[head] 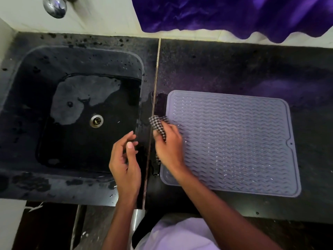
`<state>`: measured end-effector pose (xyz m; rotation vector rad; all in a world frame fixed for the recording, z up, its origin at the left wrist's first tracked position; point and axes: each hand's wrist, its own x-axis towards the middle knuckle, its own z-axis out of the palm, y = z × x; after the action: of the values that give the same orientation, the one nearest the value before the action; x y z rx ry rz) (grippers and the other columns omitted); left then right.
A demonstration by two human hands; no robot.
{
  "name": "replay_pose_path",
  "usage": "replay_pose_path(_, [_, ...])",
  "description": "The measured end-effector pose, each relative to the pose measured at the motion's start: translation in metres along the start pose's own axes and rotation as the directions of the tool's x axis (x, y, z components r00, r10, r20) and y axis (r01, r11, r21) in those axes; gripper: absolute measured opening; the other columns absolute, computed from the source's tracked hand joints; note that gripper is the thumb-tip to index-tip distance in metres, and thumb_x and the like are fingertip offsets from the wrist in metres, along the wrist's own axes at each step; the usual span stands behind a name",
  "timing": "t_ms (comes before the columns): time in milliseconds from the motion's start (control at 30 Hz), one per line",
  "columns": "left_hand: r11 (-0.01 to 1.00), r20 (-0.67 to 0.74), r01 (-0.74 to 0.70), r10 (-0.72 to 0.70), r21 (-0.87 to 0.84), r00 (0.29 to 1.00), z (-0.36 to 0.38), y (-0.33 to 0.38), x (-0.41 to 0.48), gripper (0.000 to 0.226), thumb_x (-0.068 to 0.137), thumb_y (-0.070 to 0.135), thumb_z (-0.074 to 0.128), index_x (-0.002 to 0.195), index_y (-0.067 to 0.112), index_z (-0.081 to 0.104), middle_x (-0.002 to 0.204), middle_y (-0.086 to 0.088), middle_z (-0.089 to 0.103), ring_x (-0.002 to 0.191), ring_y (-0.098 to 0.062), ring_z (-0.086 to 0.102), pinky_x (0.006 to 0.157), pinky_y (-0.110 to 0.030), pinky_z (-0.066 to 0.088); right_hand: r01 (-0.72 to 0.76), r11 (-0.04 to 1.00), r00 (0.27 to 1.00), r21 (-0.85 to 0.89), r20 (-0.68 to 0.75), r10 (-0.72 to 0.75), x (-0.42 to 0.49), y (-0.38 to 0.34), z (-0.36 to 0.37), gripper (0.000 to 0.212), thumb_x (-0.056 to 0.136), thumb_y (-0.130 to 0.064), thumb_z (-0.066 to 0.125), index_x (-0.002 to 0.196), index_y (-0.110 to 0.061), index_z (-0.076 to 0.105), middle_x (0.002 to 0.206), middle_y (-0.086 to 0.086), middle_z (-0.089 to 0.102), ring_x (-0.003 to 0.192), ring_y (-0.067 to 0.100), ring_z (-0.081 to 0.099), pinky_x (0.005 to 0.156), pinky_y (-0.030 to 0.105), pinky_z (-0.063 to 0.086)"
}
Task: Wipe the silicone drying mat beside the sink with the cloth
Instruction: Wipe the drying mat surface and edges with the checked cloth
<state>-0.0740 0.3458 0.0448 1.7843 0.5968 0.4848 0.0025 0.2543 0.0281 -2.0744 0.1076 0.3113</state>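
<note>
A grey silicone drying mat (234,141) with wavy ridges lies flat on the dark counter, right of the sink. My right hand (169,147) grips a black-and-white checked cloth (158,125) at the mat's left edge; the cloth sticks out past my fingers toward the counter seam. Most of the cloth is hidden under my hand. My left hand (125,159) hovers over the sink's right rim with fingers loosely curled, holding nothing.
A dark sink (27,98) with a metal drain (96,120) and standing water lies to the left. A chrome tap (55,6) sits at the top left. Purple fabric (234,13) hangs over the back wall. Wet patches mark the counter (234,69) near the seam.
</note>
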Motion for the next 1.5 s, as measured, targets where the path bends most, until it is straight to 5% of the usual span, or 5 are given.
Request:
replay_pose_path(300, [0.999, -0.108, -0.023, 0.018, -0.046, 0.994, -0.008, 0.003, 0.005, 0.027, 0.108, 0.014, 0.043, 0.127, 0.007, 0.060, 0.113, -0.009, 0.068, 0.096, -0.019, 0.066, 0.080, -0.035, 0.056, -0.093, 0.874, 0.995, 0.478, 0.071, 0.067, -0.026, -0.029, -0.083, 0.026, 0.097, -0.020, 0.055, 0.122, -0.014, 0.061, 0.109, 0.009, 0.067, 0.092, 0.029, 0.068, 0.075, 0.051, 0.059])
replay_pose_path(600, [0.984, 0.168, 0.142, -0.124, -0.105, 0.978, 0.015, -0.009, -0.001, 0.043, 0.102, 0.038, 0.045, 0.134, 0.013, 0.061, 0.125, -0.003, 0.068, 0.112, -0.018, 0.067, 0.092, -0.039, 0.057, -0.113, 0.953, 0.930, -0.281, -0.367, 0.002, -0.052, 0.084, -0.134, 0.040, 0.093, -0.019, 0.052, 0.128, -0.002, 0.057, 0.116, 0.018, 0.059, 0.105, 0.029, 0.053, 0.088, 0.023, 0.033])
replay_pose_path(800, [0.970, 0.138, 0.155, -0.130, -0.189, 0.982, 0.007, -0.007, -0.015, 0.043, 0.105, 0.033, 0.040, 0.139, 0.015, 0.056, 0.125, -0.003, 0.067, 0.116, -0.020, 0.065, 0.094, -0.035, 0.055, -0.076, 0.981, 0.921, -0.180, -0.390, 0.000, -0.076, 0.067, -0.048, 0.043, 0.094, -0.029, 0.048, 0.127, -0.002, 0.057, 0.114, 0.014, 0.058, 0.100, 0.023, 0.054, 0.086, 0.023, 0.038])
replay_pose_path(1067, [0.983, -0.049, 0.069, -0.078, -0.170, 0.996, -0.028, -0.007, 0.006, 0.040, 0.109, 0.025, 0.034, 0.139, 0.007, 0.054, 0.123, -0.012, 0.065, 0.110, -0.024, 0.066, 0.088, -0.034, 0.056, 0.135, 0.989, 0.991, 0.055, 0.002, -0.136, -0.069, -0.007, 0.039, 0.039, 0.096, -0.028, 0.049, 0.132, -0.015, 0.056, 0.120, 0.001, 0.058, 0.111, 0.015, 0.055, 0.099, 0.030, 0.043])
replay_pose_path(1500, [1.000, 0.209, -0.015, 0.014, 0.003, 0.978, 0.012, -0.019, -0.024, 0.043, 0.104, 0.036, 0.040, 0.135, 0.014, 0.060, 0.135, 0.001, 0.064, 0.129, -0.012, 0.058, 0.110, -0.041, 0.046, -0.021, 0.982, 0.909, -0.190, -0.412, -0.060, -0.077, 0.059, -0.156, 0.028, 0.096, -0.017, 0.055, 0.119, -0.002, 0.060, 0.104, 0.008, 0.058, 0.088, 0.014, 0.048, 0.072, 0.000, 0.031])
